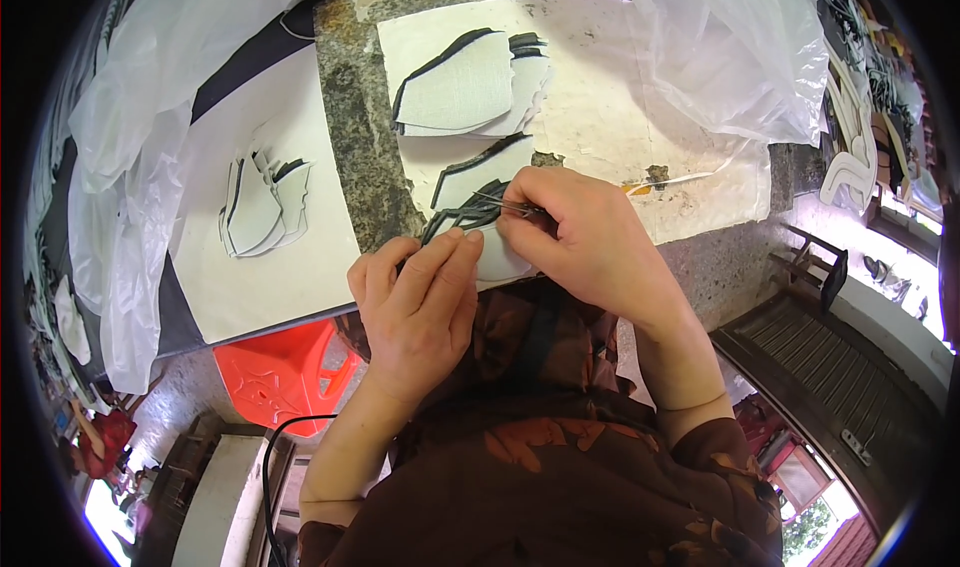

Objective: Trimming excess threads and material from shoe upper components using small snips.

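Observation:
At the table's near edge, my right hand [580,229] is closed around a thin, pointed metal tool that looks like tweezers [500,203]. Its tip reaches over the dark edges of a fanned stack of cut fabric pieces [505,259], white-faced with black backing. My left hand [415,292] holds the stack's left side, fingertips and thumb close together on the pieces. Just beyond lies another cut piece [485,175] with a dark edge. The lower part of the tool is hidden in my right hand.
Farther off, a larger pile of cut pieces [460,87] rests on a white sheet [600,42]. A smaller pile [265,207] sits on the left sheet [215,307]. Clear plastic bags [130,137] drape over both sides. A red plastic stool [270,377] stands below left.

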### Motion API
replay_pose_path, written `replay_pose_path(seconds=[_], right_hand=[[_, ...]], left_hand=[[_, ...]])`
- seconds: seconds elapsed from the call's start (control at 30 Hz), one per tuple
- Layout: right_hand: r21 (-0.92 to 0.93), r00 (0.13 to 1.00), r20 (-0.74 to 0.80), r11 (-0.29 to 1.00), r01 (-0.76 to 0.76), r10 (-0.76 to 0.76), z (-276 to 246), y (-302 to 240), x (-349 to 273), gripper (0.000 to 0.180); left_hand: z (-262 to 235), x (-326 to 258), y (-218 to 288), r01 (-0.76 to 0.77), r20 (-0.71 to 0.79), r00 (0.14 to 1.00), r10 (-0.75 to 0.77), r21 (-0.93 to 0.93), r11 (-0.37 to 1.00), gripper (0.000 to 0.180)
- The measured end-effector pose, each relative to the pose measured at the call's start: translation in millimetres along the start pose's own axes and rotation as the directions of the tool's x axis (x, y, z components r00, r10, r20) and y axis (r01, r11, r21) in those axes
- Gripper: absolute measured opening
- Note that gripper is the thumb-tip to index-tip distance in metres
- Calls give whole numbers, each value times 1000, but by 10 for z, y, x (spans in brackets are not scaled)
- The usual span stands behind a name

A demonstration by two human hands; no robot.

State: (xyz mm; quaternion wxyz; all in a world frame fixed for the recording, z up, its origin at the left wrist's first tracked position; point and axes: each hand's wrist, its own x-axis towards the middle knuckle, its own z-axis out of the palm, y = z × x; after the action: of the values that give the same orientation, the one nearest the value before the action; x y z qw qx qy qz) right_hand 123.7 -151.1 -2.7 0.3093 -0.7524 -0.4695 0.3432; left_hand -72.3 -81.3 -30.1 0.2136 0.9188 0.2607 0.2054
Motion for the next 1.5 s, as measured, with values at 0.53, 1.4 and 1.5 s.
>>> replay_pose_path(seconds=[0.53, 1.4, 1.5], right_hand=[[-1, 999, 17, 999, -36, 36, -159, 53, 15, 13], [-16, 998, 15, 998, -61, 61, -283, 234, 162, 18], [-2, 997, 14, 997, -81, 81, -282, 257, 166, 18]], left_hand=[[-8, 39, 0, -42, 34, 999, 41, 30, 999, 46], [14, 208, 126, -60, 138, 989, 45, 105, 993, 52], [6, 229, 159, -35, 164, 986, 16, 114, 993, 57]])
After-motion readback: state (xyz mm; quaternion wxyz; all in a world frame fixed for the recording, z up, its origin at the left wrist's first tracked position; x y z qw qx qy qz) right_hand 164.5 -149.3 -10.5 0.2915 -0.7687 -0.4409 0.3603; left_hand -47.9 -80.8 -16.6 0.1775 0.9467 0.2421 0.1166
